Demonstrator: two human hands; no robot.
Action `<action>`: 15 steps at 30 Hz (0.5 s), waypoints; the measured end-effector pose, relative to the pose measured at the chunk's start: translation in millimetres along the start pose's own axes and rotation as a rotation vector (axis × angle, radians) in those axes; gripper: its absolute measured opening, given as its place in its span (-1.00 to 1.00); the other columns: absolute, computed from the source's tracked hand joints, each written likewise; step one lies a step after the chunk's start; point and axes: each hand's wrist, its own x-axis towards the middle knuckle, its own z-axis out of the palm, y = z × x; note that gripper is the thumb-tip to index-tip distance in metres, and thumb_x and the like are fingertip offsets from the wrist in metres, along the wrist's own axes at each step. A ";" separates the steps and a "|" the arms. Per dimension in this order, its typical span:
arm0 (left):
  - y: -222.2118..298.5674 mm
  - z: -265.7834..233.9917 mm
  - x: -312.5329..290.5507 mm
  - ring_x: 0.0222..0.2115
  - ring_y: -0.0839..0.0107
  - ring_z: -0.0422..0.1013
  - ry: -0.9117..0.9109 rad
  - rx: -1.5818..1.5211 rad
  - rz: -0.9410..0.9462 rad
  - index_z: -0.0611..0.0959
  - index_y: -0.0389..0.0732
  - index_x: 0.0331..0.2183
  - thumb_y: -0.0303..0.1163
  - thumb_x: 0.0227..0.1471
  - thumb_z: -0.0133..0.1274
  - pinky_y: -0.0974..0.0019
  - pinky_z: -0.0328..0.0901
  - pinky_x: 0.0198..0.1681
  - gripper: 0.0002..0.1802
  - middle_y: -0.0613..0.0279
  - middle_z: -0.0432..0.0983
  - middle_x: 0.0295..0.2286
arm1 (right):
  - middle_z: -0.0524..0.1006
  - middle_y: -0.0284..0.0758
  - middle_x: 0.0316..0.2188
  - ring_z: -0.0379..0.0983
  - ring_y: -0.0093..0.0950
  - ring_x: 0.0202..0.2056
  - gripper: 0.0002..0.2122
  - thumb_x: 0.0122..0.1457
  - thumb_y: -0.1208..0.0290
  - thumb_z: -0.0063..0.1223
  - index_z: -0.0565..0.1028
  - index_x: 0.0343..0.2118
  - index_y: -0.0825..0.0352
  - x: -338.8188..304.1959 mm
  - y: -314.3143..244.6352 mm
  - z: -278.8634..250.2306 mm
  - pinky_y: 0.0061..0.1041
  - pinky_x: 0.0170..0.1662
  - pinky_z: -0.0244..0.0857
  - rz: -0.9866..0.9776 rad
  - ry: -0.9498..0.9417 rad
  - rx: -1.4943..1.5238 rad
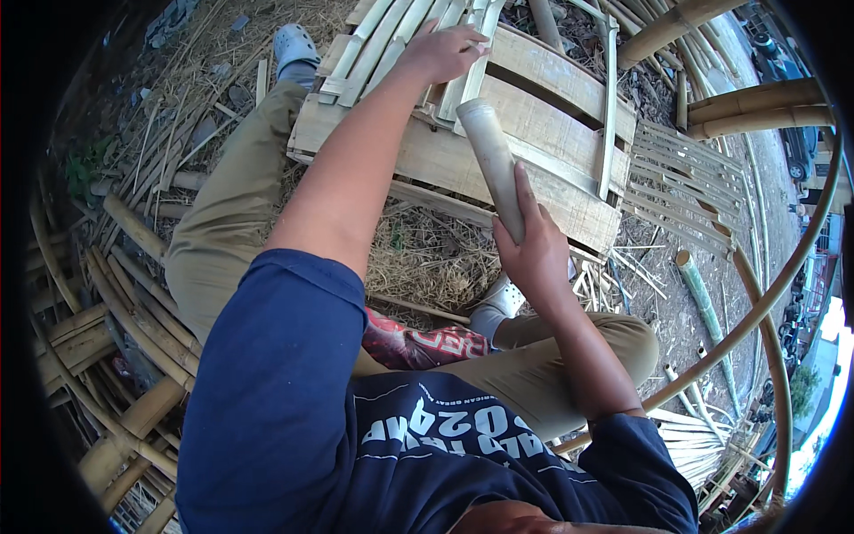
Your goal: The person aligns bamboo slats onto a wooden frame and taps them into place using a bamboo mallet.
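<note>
My right hand is wrapped round the lower end of a short, thick, pale bamboo piece. This piece points up and to the left, its rounded far end in front of the low wooden plank table. My left hand reaches to the table's far side, over a row of split bamboo slats. Its fingers are apart and bent, resting on or just above the slats; the undersides of the fingertips are hidden. Beneath this hand, crosswise strips meet the slats.
A narrow strip lies across the table's right side. Beyond it are a slatted bamboo panel and a green bamboo pole. Curved bamboo frames stand at the right. Bamboo poles pile up at the left. My legs straddle the straw-littered ground.
</note>
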 end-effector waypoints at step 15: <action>7.6 -0.6 4.6 0.16 0.37 0.44 0.011 -0.013 0.028 0.64 0.16 0.13 0.05 0.32 -0.11 0.07 -0.21 0.49 -0.52 0.24 0.49 0.20 | 0.54 -0.05 -0.42 0.58 -0.04 -0.48 -0.21 0.21 0.39 0.21 0.09 0.48 0.06 -4.2 -6.0 -1.4 -0.10 -0.42 0.45 -0.007 0.052 -0.080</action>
